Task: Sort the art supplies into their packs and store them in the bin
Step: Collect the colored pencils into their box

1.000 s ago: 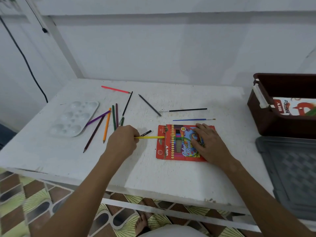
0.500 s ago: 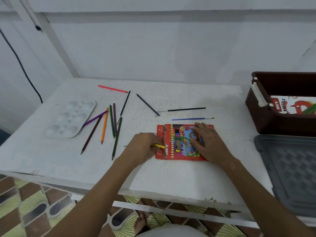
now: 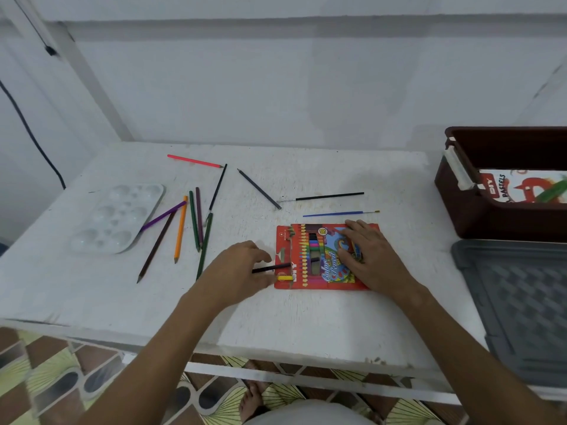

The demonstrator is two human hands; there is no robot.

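Two containers matter most: the red pencil pack (image 3: 325,257) under my right hand (image 3: 372,256), and the dark brown bin (image 3: 478,210) well off to that hand's right. My right hand lies flat on the pack's front, fingers spread and nearly straight, pressing it against the white table (image 3: 276,320). Through the pack's little window I see a row of coloured pencil ends already inside. My left hand (image 3: 239,266) sits just left of the pack, its fingers pinching a black pencil (image 3: 271,267) whose far end reaches into the pack's open left side. Just below it, a yellow pencil (image 3: 284,277) sticks out of the same opening, only its stub showing.

Inside the bin lies a pastels box (image 3: 521,187), with something green on it that is too blurred to name. A grey lid (image 3: 515,302) lies in front of the bin, to the right of my right forearm.

Further left of my left hand, loose pencils (image 3: 193,225) lie scattered beside a clear paint palette (image 3: 118,217). Beyond my right hand rest a blue paintbrush (image 3: 340,213) and a black paintbrush (image 3: 325,197).
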